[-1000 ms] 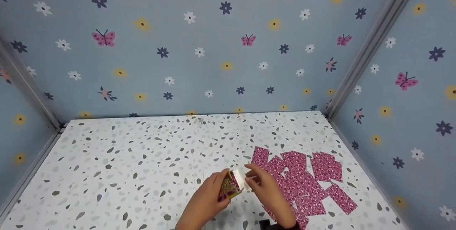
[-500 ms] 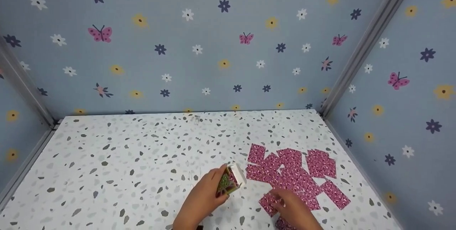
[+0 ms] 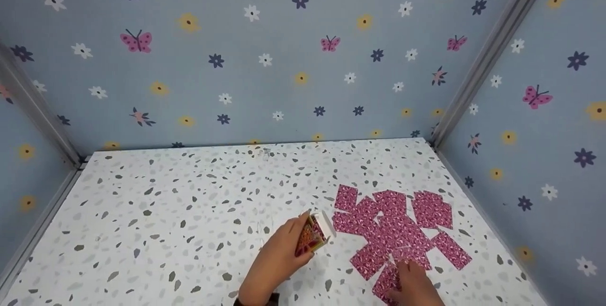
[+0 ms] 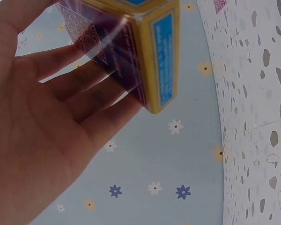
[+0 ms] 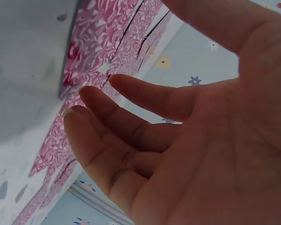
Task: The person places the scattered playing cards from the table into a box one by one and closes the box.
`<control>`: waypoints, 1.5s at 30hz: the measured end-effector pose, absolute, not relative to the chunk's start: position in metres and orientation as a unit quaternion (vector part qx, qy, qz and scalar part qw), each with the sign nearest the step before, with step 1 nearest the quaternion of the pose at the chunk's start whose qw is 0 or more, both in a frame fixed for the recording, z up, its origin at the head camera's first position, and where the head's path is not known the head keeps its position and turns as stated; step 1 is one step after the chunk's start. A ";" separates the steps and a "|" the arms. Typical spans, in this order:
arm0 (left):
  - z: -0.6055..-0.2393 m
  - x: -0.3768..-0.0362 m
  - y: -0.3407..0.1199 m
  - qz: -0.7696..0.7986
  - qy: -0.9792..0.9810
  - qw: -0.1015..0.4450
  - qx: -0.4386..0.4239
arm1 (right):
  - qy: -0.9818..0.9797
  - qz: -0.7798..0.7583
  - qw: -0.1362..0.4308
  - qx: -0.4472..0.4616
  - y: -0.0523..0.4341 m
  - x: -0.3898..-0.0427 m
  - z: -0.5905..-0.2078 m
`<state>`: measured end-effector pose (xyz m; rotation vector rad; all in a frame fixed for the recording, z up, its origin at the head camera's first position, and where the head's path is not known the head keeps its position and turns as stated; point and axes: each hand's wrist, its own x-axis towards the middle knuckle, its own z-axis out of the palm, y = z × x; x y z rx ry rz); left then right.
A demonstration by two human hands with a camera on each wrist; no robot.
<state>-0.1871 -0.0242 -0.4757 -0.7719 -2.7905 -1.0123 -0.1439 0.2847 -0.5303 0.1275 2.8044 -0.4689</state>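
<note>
A small card box (image 3: 312, 237) is in my left hand (image 3: 279, 249), its white end flap standing up. In the left wrist view the box (image 4: 126, 51) shows a yellow edge, a blue panel and a dark purple face in clear wrap, and my fingers (image 4: 91, 84) hold it. My right hand (image 3: 414, 282) is at the near end of the spread pink patterned playing cards (image 3: 395, 232), beside the nearest card (image 3: 386, 282). In the right wrist view the fingers (image 5: 117, 117) are loosely bent close to the cards, with the thumb apart. Whether they touch a card is unclear.
The cards overlap on a white speckled table (image 3: 180, 211). One lone card (image 3: 451, 250) lies at the right and a small stack (image 3: 432, 209) behind it. Blue flowered walls (image 3: 265, 78) close off the back and sides, with a grey metal post (image 3: 490, 59) in the right corner.
My right hand has left the box's flap and moved right and toward me, down to the near cards. My left hand still holds the box in nearly the same place.
</note>
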 end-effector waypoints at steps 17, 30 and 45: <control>-0.476 -0.190 -0.028 -0.330 -0.912 0.020 -0.243 | 0.974 -0.153 0.152 0.065 0.285 -0.150 -0.536; -0.478 -0.191 -0.026 -0.325 -0.913 0.008 -0.247 | 0.959 -0.212 0.164 0.095 0.288 -0.146 -0.540; -0.478 -0.191 -0.027 -0.336 -0.911 -0.021 -0.239 | 0.923 -0.315 0.172 0.138 0.286 -0.146 -0.522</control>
